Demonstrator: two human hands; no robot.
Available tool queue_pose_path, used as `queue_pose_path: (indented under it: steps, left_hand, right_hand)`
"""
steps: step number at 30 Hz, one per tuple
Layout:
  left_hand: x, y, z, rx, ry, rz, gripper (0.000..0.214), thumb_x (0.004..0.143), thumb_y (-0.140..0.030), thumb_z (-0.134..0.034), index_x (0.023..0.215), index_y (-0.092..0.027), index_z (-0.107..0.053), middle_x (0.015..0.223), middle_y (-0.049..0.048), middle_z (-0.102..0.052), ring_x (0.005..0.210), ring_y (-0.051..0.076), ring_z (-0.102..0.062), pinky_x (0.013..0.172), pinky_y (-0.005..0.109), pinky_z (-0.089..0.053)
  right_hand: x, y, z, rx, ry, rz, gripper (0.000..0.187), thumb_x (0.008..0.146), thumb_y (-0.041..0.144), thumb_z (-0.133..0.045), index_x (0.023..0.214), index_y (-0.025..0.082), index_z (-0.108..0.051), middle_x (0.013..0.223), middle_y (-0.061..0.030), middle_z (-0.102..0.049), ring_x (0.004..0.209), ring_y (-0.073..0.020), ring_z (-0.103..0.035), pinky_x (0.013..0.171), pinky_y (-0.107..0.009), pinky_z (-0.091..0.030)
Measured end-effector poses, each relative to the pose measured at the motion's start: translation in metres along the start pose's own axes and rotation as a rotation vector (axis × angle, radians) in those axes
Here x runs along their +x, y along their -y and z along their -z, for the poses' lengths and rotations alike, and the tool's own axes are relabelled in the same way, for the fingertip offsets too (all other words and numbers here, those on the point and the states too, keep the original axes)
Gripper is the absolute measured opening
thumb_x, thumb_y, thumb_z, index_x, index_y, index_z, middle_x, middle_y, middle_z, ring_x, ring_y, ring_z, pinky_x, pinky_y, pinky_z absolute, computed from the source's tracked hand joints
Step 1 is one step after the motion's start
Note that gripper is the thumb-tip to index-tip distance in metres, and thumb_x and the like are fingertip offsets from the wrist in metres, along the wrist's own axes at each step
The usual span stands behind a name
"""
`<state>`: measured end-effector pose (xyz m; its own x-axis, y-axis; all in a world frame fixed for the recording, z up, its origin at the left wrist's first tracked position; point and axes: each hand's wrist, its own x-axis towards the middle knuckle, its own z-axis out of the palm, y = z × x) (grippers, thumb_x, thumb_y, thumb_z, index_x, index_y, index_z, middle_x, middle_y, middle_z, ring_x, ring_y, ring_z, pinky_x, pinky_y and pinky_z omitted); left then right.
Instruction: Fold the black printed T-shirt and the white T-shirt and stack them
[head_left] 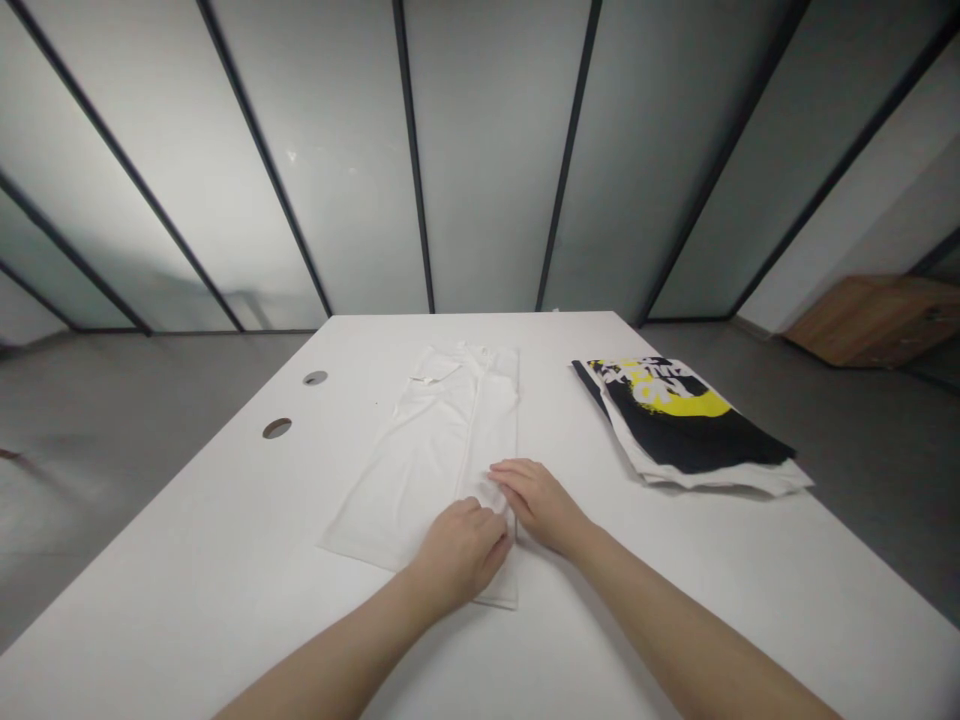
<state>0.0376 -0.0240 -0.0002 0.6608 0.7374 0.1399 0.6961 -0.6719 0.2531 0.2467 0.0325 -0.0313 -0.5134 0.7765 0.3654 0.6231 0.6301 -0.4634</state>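
Left hand (461,553) and right hand (536,505): palms down, close together, resting on the near end of a folded white garment (442,440); grip cannot be told from here. Garment: mid-table, long axis near to far. Right of it on the white table (187,560): folded black-and-yellow printed shirt (675,425).

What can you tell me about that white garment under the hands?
The white garment lies flat on the white table, folded into a long strip of soft-looking cloth. A small pocket shows near its far end. The left hand and right hand rest on its near end, where the cloth is bunched.
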Motion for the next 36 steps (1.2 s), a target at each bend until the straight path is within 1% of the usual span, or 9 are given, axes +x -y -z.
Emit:
queue_pose_path:
  steps: [2, 5, 8, 13, 19, 23, 29, 33, 36]
  left_hand:
    - [0.002, -0.001, -0.009, -0.017, -0.054, 0.009, 0.015, 0.102, -0.027, -0.055, 0.110, -0.021, -0.066, 0.112, 0.0091, -0.073, 0.107, 0.026, -0.066, 0.097, 0.041, -0.053]
    - [-0.001, -0.001, -0.021, 0.013, -0.067, 0.009, 0.035, 0.102, -0.030, -0.053, 0.135, -0.018, -0.059, 0.141, 0.0154, -0.064, 0.135, 0.029, -0.057, 0.116, 0.045, -0.044]
    - [-0.005, 0.001, -0.028, 0.085, -0.035, 0.001, 0.061, 0.106, -0.045, -0.045, 0.157, -0.012, -0.043, 0.164, 0.0216, -0.044, 0.157, 0.035, -0.035, 0.127, 0.052, -0.030]
    - [-0.013, 0.004, -0.030, 0.110, 0.068, -0.016, 0.079, 0.107, -0.060, -0.037, 0.167, -0.010, -0.028, 0.173, 0.0220, -0.028, 0.162, 0.038, -0.020, 0.131, 0.055, -0.019]
    - [-0.022, 0.004, -0.029, 0.101, 0.105, -0.065, 0.080, 0.107, -0.061, -0.036, 0.170, -0.015, -0.021, 0.176, 0.0192, -0.013, 0.164, 0.039, -0.009, 0.132, 0.056, -0.014]
    - [-0.025, 0.003, -0.028, 0.090, 0.133, -0.082, 0.082, 0.106, -0.063, -0.036, 0.171, -0.016, -0.019, 0.177, 0.0182, -0.013, 0.164, 0.039, -0.008, 0.131, 0.057, -0.014]
    - [-0.029, -0.001, -0.020, 0.082, 0.202, -0.079, 0.083, 0.106, -0.065, -0.033, 0.172, -0.018, -0.015, 0.178, 0.0153, -0.011, 0.164, 0.040, -0.008, 0.131, 0.056, -0.010]
    - [-0.029, -0.009, 0.005, 0.061, 0.285, -0.059, 0.086, 0.100, -0.071, -0.041, 0.166, -0.016, -0.034, 0.173, 0.0188, -0.030, 0.158, 0.042, -0.027, 0.127, 0.057, -0.023]
    - [-0.027, -0.020, 0.032, 0.076, 0.343, -0.033, 0.080, 0.093, -0.073, -0.054, 0.150, -0.017, -0.054, 0.159, 0.0204, -0.049, 0.144, 0.044, -0.045, 0.117, 0.058, -0.038]
  right_hand:
    - [0.002, -0.003, -0.005, -0.005, -0.014, -0.039, 0.044, 0.107, 0.023, -0.040, 0.139, 0.025, -0.069, 0.143, -0.0101, -0.069, 0.135, -0.0240, -0.061, 0.115, -0.049, -0.048]
    - [0.009, -0.006, -0.008, -0.038, 0.008, -0.111, 0.049, 0.107, 0.025, -0.036, 0.147, 0.022, -0.063, 0.154, -0.0116, -0.061, 0.145, -0.0245, -0.053, 0.122, -0.050, -0.041]
    - [0.025, -0.005, -0.008, -0.117, 0.079, -0.136, 0.052, 0.108, 0.028, -0.034, 0.154, 0.016, -0.056, 0.162, -0.0139, -0.051, 0.154, -0.0271, -0.041, 0.127, -0.052, -0.032]
    - [0.067, -0.007, -0.013, -0.230, 0.246, -0.156, 0.060, 0.107, 0.035, -0.039, 0.161, 0.008, -0.044, 0.170, -0.0176, -0.038, 0.160, -0.0327, -0.029, 0.130, -0.050, -0.025]
    - [0.111, -0.049, -0.013, -0.351, 0.314, -0.227, 0.071, 0.107, 0.050, -0.040, 0.167, 0.011, -0.032, 0.175, -0.0151, -0.023, 0.163, -0.0334, -0.020, 0.131, -0.048, -0.018]
    - [0.130, -0.068, -0.008, -0.391, 0.262, -0.311, 0.072, 0.107, 0.048, -0.039, 0.166, 0.008, -0.032, 0.175, -0.0168, -0.026, 0.162, -0.0368, -0.023, 0.130, -0.050, -0.021]
    - [0.127, -0.066, -0.004, -0.399, 0.124, -0.293, 0.063, 0.105, 0.042, -0.046, 0.161, 0.011, -0.045, 0.171, -0.0166, -0.036, 0.161, -0.0364, -0.025, 0.131, -0.052, -0.018]
    - [0.105, -0.066, -0.004, -0.252, 0.003, -0.212, 0.047, 0.106, 0.038, -0.045, 0.142, 0.017, -0.066, 0.156, -0.0138, -0.058, 0.149, -0.0280, -0.048, 0.127, -0.043, -0.030]
    - [0.082, -0.065, -0.008, -0.146, 0.013, -0.193, 0.047, 0.107, 0.040, -0.043, 0.135, 0.017, -0.072, 0.152, -0.0139, -0.062, 0.146, -0.0271, -0.052, 0.125, -0.043, -0.035]
